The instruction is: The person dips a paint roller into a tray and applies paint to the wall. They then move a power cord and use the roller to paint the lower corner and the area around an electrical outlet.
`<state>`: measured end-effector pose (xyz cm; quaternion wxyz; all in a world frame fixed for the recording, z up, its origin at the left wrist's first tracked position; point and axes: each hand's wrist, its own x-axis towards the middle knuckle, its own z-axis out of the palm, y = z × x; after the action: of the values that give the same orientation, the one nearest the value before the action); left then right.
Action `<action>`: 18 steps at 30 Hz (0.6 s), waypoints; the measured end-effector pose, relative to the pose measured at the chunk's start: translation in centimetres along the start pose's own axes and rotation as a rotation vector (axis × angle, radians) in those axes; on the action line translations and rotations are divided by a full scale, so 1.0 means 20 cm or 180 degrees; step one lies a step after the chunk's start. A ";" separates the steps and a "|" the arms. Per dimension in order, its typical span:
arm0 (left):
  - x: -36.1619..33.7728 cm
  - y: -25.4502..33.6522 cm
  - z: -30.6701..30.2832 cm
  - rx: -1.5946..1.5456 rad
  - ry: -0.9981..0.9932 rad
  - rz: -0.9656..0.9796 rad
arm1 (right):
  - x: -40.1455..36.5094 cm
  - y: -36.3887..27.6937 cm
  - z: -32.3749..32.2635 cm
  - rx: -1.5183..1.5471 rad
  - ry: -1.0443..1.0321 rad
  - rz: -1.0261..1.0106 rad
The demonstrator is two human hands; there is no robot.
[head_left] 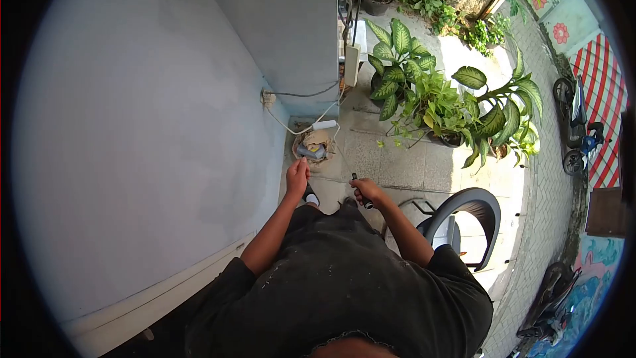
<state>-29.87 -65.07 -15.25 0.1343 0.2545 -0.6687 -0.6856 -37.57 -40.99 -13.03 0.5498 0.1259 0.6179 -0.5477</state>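
My right hand (366,191) is wrapped round a black-handled tool (368,205), whose exact kind I cannot make out. A thin line runs up and left from the tool's top end. My left hand (298,176) is closed, fingertips together, just below a grey object (311,152); whether it pinches anything is too small to tell. The grey object lies with crumpled brown material (317,138) in a round container (297,152) on the floor by the wall corner. Just above it is a white extension socket (324,124) with a white cord.
Plugs sit in a wall outlet (267,99) on the left wall (152,126), with cords trailing right. A white box (352,65) hangs among cables. Potted plants (437,103) stand ahead right. A dark chair (493,225) is at my right. Motorbikes (575,126) are parked beyond the paving.
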 end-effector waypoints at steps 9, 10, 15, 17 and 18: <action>-0.33 0.03 0.21 -0.0242 -0.0903 -0.1171 | -0.27 0.19 -0.17 -0.0229 0.0063 -0.0312; -0.35 0.03 0.22 -0.0187 -0.0937 -0.1179 | -0.28 0.23 -0.19 -0.0234 0.0080 -0.0365; -0.42 0.06 0.21 -0.0012 -0.1014 -0.0961 | -0.36 0.38 -0.20 -0.0205 0.0068 -0.0527; -0.44 0.07 0.19 0.0008 -0.1057 -0.0870 | -0.38 0.43 -0.19 -0.0100 0.0093 -0.0559; -0.45 0.09 0.18 0.0019 -0.1084 -0.0830 | -0.40 0.46 -0.18 -0.0090 0.0114 -0.0596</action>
<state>-24.46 -57.36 -12.12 -0.0714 0.2197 -0.6451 -0.7283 -29.57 -31.03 -12.20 0.4868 0.0695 0.6443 -0.5857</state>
